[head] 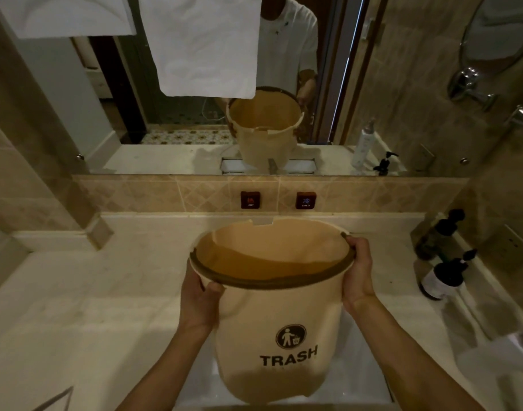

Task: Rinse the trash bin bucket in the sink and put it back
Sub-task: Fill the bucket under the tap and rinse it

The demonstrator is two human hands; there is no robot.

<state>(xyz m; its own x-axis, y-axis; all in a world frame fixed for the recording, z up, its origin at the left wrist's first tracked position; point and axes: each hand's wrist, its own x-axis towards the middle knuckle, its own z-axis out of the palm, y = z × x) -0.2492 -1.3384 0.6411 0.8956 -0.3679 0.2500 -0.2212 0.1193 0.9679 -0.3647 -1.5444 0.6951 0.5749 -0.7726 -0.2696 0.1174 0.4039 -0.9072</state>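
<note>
**Bucket held over the sink in both hands**

You hold the cream trash bin bucket (279, 321) in the air with both hands, above the white sink (352, 378), whose basin shows below and beside the bucket's base. The bucket tips with its open mouth toward the mirror (195, 120), and the side printed "TRASH" faces you. A brown band runs round the near half of its rim; the far rim has a chipped notch.

Your left hand (199, 298) cups the bucket's left wall just under the rim, thumb lying along the band and fingers curled round the side. Your right hand (358, 271) has its grip closed on the right rim, fingers wrapped over the edge.

The pale stone table (91, 292) spreads out on both sides of the sink. On the tiled wall behind it sit two small signs, "HOT" (250, 199) and "COLD" (306, 200). Two dark pump bottles (444, 274) stand on the table at your right, well apart from the bucket. A white towel (206, 43) hangs in front of the mirror, which reflects the bucket.
</note>
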